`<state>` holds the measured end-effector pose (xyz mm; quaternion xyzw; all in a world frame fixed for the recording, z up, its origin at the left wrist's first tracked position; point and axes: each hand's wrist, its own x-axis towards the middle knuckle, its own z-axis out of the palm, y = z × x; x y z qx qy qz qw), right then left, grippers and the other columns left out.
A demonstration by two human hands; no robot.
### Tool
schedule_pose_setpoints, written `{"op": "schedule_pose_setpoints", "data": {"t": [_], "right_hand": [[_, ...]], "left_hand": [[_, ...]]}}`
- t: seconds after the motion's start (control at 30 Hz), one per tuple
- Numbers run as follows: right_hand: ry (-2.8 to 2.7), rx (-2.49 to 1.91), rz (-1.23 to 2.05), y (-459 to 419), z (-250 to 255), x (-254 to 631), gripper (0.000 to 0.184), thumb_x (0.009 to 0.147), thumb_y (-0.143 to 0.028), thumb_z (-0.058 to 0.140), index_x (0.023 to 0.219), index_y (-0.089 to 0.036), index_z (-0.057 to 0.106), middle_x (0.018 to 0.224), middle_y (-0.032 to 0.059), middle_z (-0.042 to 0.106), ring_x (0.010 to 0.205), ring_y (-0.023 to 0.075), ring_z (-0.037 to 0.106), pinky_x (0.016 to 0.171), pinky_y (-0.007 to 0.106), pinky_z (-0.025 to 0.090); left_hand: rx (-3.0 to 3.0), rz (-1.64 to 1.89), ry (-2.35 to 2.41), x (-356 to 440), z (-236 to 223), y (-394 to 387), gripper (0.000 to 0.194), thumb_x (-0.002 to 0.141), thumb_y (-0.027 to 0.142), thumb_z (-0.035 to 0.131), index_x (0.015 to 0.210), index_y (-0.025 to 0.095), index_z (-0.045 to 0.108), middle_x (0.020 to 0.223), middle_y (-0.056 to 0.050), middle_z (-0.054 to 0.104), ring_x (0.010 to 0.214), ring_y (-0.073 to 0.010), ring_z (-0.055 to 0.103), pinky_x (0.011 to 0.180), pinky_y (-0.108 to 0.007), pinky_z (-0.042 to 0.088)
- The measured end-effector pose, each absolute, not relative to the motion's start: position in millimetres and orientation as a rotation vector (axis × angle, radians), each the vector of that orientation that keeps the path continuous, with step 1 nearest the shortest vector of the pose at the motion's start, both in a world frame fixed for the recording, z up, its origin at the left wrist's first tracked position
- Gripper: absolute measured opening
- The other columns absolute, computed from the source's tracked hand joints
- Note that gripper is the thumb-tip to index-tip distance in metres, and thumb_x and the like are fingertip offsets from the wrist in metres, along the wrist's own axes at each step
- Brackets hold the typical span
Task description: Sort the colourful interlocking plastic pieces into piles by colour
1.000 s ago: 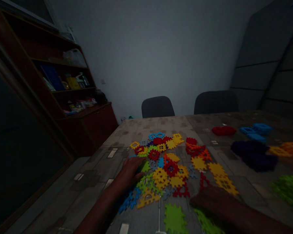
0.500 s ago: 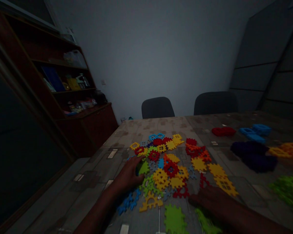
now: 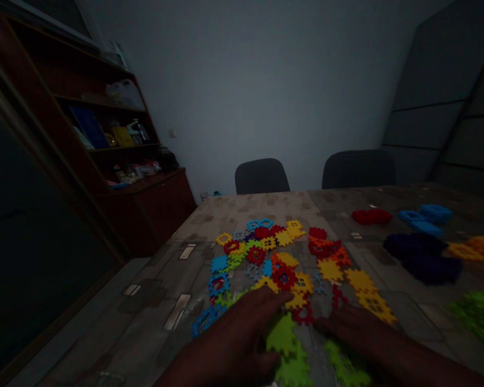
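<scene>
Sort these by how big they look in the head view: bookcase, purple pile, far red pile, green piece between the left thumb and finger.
1. Bookcase
2. Purple pile
3. Far red pile
Unsure, so unranked: green piece, partly hidden by the left hand and nearer the camera.

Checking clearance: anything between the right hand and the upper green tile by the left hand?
Nothing visible between right hand and upper green tile; a red piece lies near, on the gap's far side.

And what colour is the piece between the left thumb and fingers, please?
The piece is green, best seen in the head view.
</scene>
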<state>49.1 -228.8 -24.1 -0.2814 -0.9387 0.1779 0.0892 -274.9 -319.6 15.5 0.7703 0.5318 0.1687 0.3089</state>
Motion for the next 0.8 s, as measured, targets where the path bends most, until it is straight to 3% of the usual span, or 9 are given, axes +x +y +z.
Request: {"op": "schedule_pose_setpoints", "data": {"t": [0.1,0.2,0.33,0.43,0.53,0.67,0.8], "right_hand": [[-2.805,-0.883,0.607,-223,-38,58,0.114,0.051,0.003,0.073,0.157,-0.033,0.056,0.162,0.0077,0.055,0.148,0.0416,0.05,0.126,0.054,0.038],[-2.815,-0.927,0.748,-220,-45,65,0.111,0.061,-0.003,0.077,0.161,-0.042,0.046,0.17,0.0035,0.043,0.153,0.0418,0.041,0.124,0.061,0.037],[-2.81,-0.935,0.829,-219,-46,66,0.11,0.067,-0.006,0.076,0.164,-0.045,0.039,0.175,0.0017,0.027,0.157,0.0421,0.028,0.124,0.065,0.031],[-2.812,-0.925,0.833,-220,-42,63,0.113,0.064,-0.005,0.076,0.163,-0.043,0.039,0.174,0.0027,0.026,0.157,0.0429,0.026,0.124,0.065,0.027],[-2.866,-1.068,0.886,-222,-34,61,0.102,0.071,-0.012,0.076,0.162,-0.042,0.041,0.174,0.0037,0.025,0.157,0.0423,0.022,0.124,0.066,0.025],[-2.835,-1.001,0.773,-222,-30,60,0.101,0.065,-0.01,0.081,0.157,-0.041,0.053,0.168,0.0063,0.043,0.151,0.045,0.042,0.12,0.063,0.04],[-2.808,-0.769,0.506,-224,-25,54,0.109,0.056,-0.005,0.081,0.157,-0.036,0.055,0.155,0.008,0.063,0.138,0.0412,0.061,0.116,0.051,0.051]], "left_hand": [[2.0,0.332,1.367,-265,21,-327,0.1,0.083,0.016,0.08,0.165,0.047,0.032,0.172,0.0,0.04,0.158,-0.0324,0.035,0.129,-0.054,0.03],[1.996,0.282,1.348,-260,28,-330,0.101,0.085,0.013,0.081,0.166,0.047,0.03,0.172,-0.001,0.04,0.157,-0.0327,0.036,0.129,-0.053,0.032],[2.11,0.265,1.34,-255,25,-329,0.109,0.082,0.009,0.085,0.166,0.046,0.025,0.168,-0.004,0.044,0.151,-0.0328,0.043,0.124,-0.05,0.039],[2.296,0.251,1.331,-251,9,-325,0.103,0.083,0.015,0.087,0.163,0.039,0.028,0.155,-0.007,0.055,0.137,-0.0317,0.054,0.115,-0.047,0.046],[2.534,0.191,1.358,-242,-17,-319,0.084,0.087,0.022,0.083,0.157,0.03,0.035,0.134,-0.01,0.067,0.114,-0.0313,0.065,0.099,-0.044,0.053],[2.698,0.103,1.457,-225,-47,-316,0.068,0.093,0.029,0.081,0.149,0.024,0.043,0.112,-0.01,0.074,0.093,-0.0296,0.07,0.079,-0.038,0.055],[2.697,0.142,1.473,-221,-43,-319,0.062,0.096,0.035,0.078,0.149,0.025,0.046,0.109,-0.01,0.075,0.092,-0.0299,0.071,0.082,-0.04,0.055]]}}
